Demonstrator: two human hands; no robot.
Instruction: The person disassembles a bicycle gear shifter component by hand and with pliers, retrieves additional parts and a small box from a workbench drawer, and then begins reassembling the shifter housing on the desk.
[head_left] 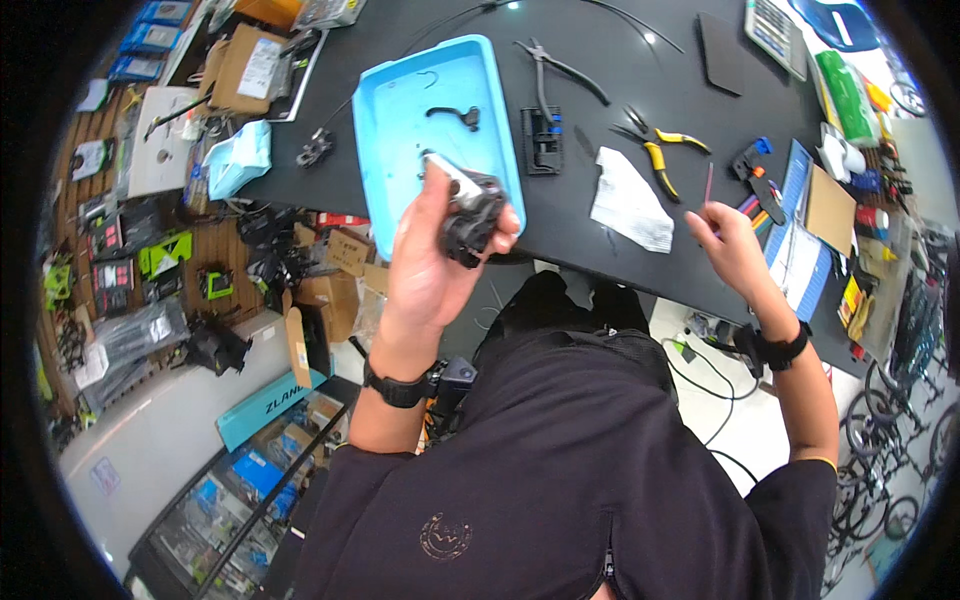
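Observation:
Over the near end of a light-blue tray, my left hand is closed around a black and silver mechanical part, whose exact kind I cannot make out. Inside the tray lie a black lever and a small curved piece of wire. At the table's right, my right hand pinches a thin reddish rod that points upward; its lower end is hidden by the fingers. A crumpled white wipe lies on the black table between my hands.
Beside the tray are black-handled pliers and a black tool case. Yellow-handled pliers lie beyond the wipe. A blue ruled board, a calculator and a green packet line the right side. A cardboard box stands far left.

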